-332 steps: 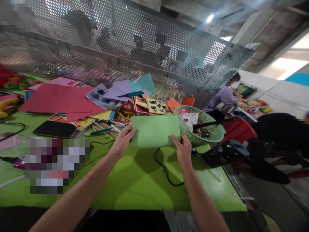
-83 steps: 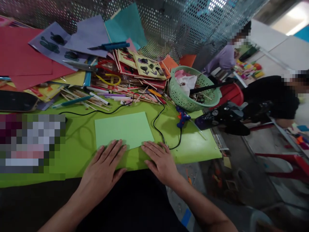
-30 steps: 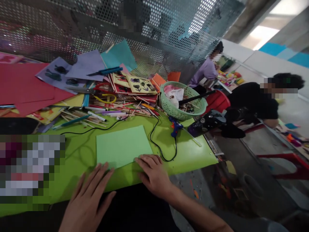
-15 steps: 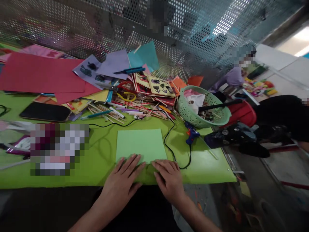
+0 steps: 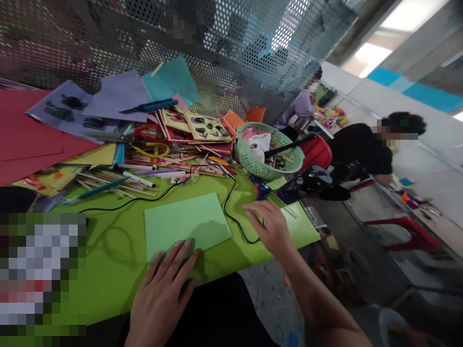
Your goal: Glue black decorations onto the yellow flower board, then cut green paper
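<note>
A lime-green table [image 5: 108, 284] is topped by a pale-green sheet [image 5: 183, 219], markers [image 5: 139, 179] at its eleven o'clock, a glue gun [image 5: 261, 188] at two.

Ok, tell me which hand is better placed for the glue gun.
Probably the right hand: it is closer to the blue glue gun, while the left hand is at the green paper's near edge.

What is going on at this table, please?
A person has the left hand resting on the near edge of a light green paper, which lies flat on the green table. The right hand is off the paper, with nothing visible in it, near a blue glue gun. Beyond the paper are pens, wooden sticks and a perforated basket.
</note>
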`<control>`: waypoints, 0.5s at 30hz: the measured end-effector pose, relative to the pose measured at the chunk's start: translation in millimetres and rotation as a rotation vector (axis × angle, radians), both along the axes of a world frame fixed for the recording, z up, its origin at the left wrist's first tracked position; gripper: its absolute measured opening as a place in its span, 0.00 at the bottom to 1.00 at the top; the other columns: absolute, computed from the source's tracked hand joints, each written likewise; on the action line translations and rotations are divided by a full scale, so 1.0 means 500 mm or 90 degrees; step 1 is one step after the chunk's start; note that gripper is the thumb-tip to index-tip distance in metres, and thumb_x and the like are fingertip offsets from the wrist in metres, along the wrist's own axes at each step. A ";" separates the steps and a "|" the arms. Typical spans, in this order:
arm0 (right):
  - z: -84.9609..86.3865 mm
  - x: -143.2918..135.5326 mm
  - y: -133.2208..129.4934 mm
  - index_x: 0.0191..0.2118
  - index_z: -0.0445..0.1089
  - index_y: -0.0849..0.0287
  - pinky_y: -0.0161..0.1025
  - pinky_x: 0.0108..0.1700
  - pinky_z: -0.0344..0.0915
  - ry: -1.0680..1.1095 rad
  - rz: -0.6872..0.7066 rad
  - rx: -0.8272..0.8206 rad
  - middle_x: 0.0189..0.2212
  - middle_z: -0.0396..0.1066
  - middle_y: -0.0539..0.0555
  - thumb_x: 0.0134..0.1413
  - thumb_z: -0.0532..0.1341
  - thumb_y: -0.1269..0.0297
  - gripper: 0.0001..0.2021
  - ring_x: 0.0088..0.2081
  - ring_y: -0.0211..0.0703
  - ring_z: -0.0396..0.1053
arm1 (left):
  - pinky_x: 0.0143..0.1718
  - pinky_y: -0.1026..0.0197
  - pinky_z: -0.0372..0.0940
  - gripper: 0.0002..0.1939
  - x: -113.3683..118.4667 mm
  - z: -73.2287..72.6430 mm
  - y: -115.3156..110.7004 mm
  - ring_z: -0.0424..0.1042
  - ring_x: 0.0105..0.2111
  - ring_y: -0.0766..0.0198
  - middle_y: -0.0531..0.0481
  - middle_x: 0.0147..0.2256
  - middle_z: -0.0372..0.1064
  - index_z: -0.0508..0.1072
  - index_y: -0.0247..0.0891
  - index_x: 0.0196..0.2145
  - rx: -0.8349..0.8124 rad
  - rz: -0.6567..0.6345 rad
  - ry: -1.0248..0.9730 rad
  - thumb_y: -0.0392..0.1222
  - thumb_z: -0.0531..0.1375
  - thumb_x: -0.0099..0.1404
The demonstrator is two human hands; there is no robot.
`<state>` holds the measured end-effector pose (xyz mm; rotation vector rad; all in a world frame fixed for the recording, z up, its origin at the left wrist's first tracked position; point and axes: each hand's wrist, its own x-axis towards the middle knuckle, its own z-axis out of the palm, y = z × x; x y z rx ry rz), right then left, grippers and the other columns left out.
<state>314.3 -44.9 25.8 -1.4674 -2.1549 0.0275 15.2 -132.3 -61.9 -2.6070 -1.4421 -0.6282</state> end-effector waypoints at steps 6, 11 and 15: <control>0.029 -0.001 0.136 0.48 0.77 0.56 0.47 0.50 0.68 -0.074 -0.013 -0.040 0.44 0.79 0.55 0.68 0.56 0.67 0.12 0.46 0.50 0.74 | 0.62 0.42 0.57 0.27 -0.004 -0.002 0.001 0.67 0.63 0.50 0.48 0.69 0.58 0.64 0.42 0.66 0.004 0.000 0.009 0.42 0.56 0.71; 0.026 -0.042 0.266 0.52 0.77 0.57 0.44 0.52 0.67 -0.158 -0.030 -0.096 0.48 0.79 0.56 0.66 0.58 0.70 0.14 0.49 0.50 0.74 | 0.65 0.44 0.53 0.26 -0.004 -0.001 0.004 0.67 0.63 0.51 0.49 0.68 0.60 0.65 0.42 0.66 0.014 0.002 -0.019 0.42 0.55 0.72; 0.009 -0.078 0.349 0.58 0.74 0.58 0.43 0.52 0.66 -0.248 -0.063 -0.119 0.51 0.77 0.59 0.68 0.56 0.70 0.17 0.51 0.52 0.73 | 0.69 0.47 0.47 0.25 -0.005 -0.007 0.004 0.67 0.63 0.53 0.50 0.68 0.61 0.67 0.43 0.65 0.015 0.008 -0.035 0.40 0.56 0.71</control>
